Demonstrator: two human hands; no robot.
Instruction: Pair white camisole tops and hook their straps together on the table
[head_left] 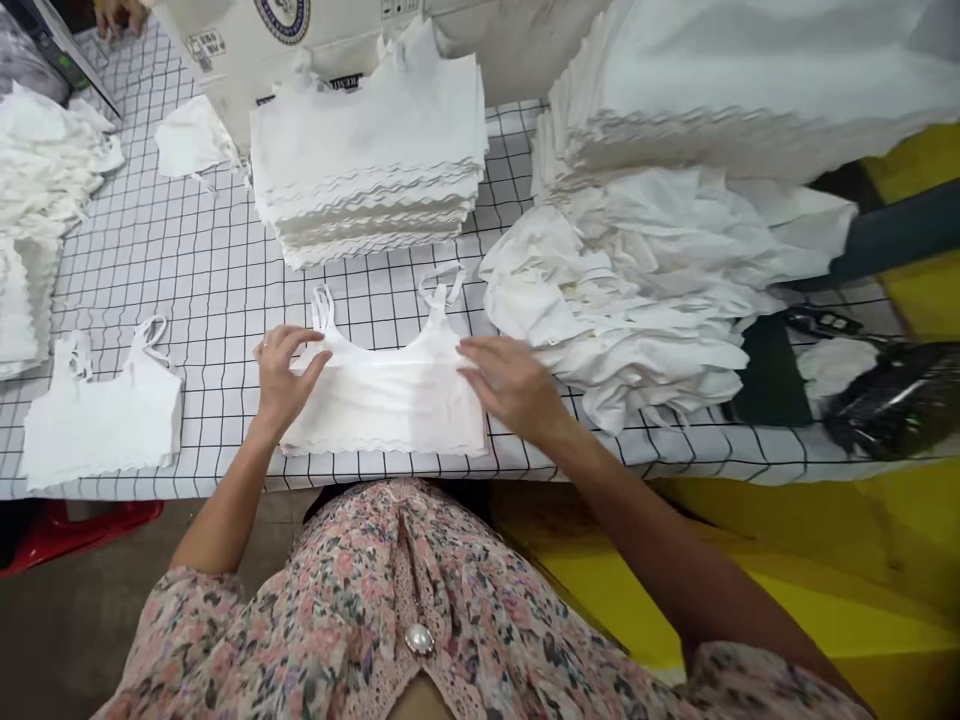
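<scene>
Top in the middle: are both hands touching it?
Touching. Head view: left hand lies on the top's left side, right hand flat on its right side.

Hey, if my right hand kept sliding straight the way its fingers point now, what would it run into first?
The right hand lies flat on the white top, fingers pointing left. Going on, it would cross that top and probably meet the left hand at its far edge.

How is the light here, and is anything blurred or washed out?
Head view: soft, even light, faint shadows; the big stack is washed out, folds lost; left hand and right hand on the white top look slightly soft; the table grid reads clearly.
</scene>
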